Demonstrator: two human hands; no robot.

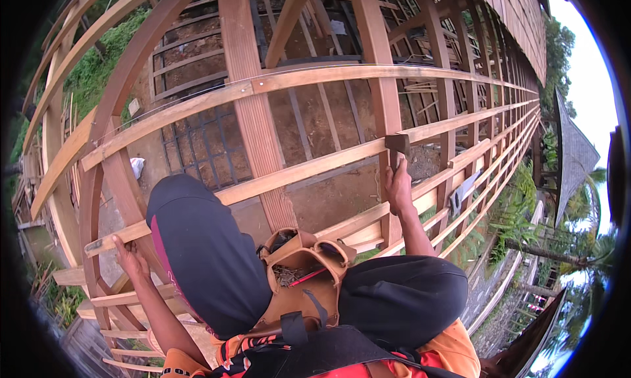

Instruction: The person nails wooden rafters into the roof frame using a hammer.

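My right hand (399, 186) is closed round the handle of a hammer. The dark head of the hammer (397, 143) rests at or just over a long wooden batten (309, 170), where that batten crosses a rafter (377, 43). At the lower left, my left hand (134, 258) grips the batten near its sawn end. My left knee covers part of this batten. Between my thighs sits a brown leather tool pouch (305, 302) with many nails (287, 275) and a red pencil (309, 277) in it.
A handsaw (464, 193) hangs among the battens to the right. Above, another batten (315, 76) runs parallel, with a thin string along it. Through the open frame the ground (315, 210) shows far below. Shingles (513, 17) cover the upper right roof. Curved timbers (141, 56) stand at left.
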